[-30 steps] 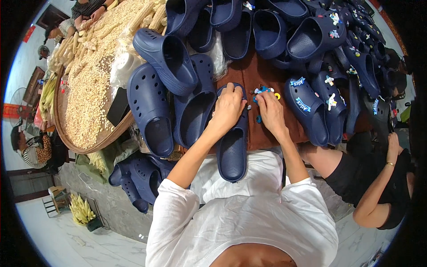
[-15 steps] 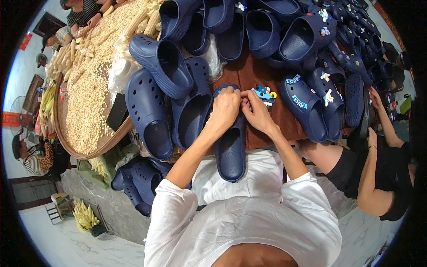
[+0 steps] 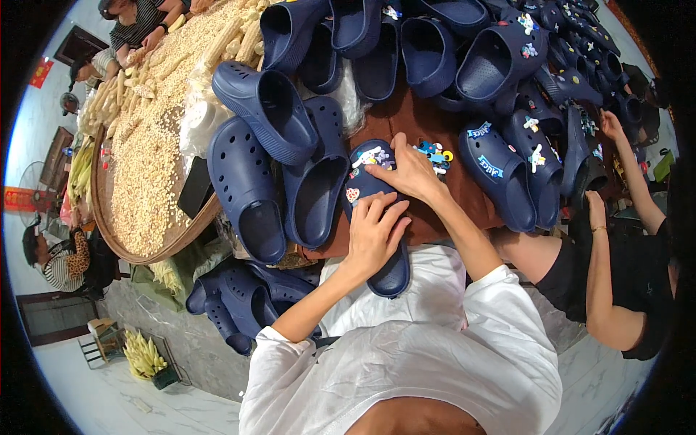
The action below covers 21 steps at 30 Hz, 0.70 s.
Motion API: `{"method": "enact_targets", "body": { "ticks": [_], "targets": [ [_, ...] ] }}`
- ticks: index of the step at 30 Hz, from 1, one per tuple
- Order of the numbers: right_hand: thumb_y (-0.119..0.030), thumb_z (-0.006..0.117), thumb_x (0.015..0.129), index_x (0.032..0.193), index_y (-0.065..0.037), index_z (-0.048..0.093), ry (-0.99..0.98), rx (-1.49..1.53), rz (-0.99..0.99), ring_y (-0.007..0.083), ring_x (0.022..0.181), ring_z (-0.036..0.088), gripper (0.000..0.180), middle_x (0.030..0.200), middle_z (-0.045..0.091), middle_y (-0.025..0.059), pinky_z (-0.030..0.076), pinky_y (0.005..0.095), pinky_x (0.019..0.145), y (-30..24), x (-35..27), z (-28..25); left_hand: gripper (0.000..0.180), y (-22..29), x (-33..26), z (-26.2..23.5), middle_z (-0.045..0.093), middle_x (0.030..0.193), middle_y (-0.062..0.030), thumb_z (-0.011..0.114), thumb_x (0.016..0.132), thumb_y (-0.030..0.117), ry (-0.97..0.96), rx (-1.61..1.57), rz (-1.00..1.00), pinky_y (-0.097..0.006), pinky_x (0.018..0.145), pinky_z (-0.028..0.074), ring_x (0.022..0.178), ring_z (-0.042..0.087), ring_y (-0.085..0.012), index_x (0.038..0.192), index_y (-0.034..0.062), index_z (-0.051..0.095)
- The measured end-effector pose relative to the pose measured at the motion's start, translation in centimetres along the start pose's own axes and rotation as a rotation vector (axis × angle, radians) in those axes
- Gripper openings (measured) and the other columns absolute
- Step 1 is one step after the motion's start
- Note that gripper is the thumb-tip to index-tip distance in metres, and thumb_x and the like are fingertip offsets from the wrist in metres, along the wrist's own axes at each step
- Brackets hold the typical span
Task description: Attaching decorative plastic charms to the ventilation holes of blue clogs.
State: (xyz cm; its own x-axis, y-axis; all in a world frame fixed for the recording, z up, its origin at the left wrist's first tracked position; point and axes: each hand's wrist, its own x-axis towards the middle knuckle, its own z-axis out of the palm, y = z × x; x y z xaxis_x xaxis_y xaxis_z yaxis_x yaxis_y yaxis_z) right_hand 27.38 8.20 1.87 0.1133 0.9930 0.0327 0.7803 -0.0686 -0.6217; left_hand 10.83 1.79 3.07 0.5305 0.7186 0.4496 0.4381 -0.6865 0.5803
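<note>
Round woven tray [image 3: 109, 232] heaped with corn kernels, far left of the table. Pile of navy clogs [image 3: 435, 51] across the brown tabletop [image 3: 413, 119]. One navy clog [image 3: 377, 217] lies toe-away at the near edge, small charms [image 3: 368, 156] on its toe. Left hand [image 3: 373, 235] lies flat over the clog's middle, fingers spread, pressing it down. Right hand [image 3: 407, 172] sits on the toe, fingertips pinched at the charms. Loose charms [image 3: 435, 154] just beside the right hand.

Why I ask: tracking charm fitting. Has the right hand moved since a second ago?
Yes. The right hand has shifted left, off the loose charms on the brown cloth and onto the toe of the navy clog.
</note>
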Motion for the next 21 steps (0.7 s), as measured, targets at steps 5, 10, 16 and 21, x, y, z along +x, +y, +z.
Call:
{"method": "enact_targets", "body": {
  "ticks": [5,10,16,21],
  "targets": [
    [-0.022,0.062,0.093,0.106,0.007,0.049,-0.002,-0.008,-0.092,0.0488,0.087,0.066,0.034,0.091,0.065,0.0323,0.053,0.0546,0.076,0.7,-0.9,0.8,0.030,-0.2,-0.3,1.1,0.062,0.114,-0.0099,0.079,0.077,0.008,0.073,-0.019,0.019,-0.044,0.095,0.045,0.111,0.056,-0.0326,0.106,0.0099,0.071],
    [-0.003,0.051,0.095,0.106,-0.002,0.055,0.111,0.186,-0.157,0.0440,0.092,0.064,0.012,0.096,0.066,0.0222,0.050,0.0499,0.079,4.3,-2.2,0.5,0.026,-1.3,-0.7,0.9,0.063,0.112,-0.0087,0.077,0.073,0.005,0.136,-0.111,-0.012,-0.044,0.096,0.045,0.112,0.057,-0.0320,0.098,0.0093,0.071],
    [-0.012,0.058,0.094,0.105,-0.002,0.059,0.245,-0.263,-0.157,0.0382,0.094,0.061,0.015,0.097,0.061,0.0180,0.049,0.0471,0.078,5.4,-2.8,-1.4,0.024,-1.1,-0.5,1.0,0.064,0.110,-0.0073,0.077,0.071,0.004,0.086,-0.185,0.060,-0.043,0.092,0.048,0.109,0.058,-0.0312,0.094,0.0096,0.070],
    [-0.040,0.077,0.083,0.117,-0.005,0.065,0.162,0.070,-0.231,0.0346,0.105,0.058,0.050,0.111,0.059,0.0150,0.047,0.0446,0.091,2.5,-1.4,-2.0,0.026,-1.6,-0.2,1.0,0.060,0.109,-0.0083,0.073,0.070,0.003,0.083,-0.196,0.119,-0.043,0.092,0.046,0.107,0.056,-0.0304,0.095,0.0092,0.067]
  ]
}}
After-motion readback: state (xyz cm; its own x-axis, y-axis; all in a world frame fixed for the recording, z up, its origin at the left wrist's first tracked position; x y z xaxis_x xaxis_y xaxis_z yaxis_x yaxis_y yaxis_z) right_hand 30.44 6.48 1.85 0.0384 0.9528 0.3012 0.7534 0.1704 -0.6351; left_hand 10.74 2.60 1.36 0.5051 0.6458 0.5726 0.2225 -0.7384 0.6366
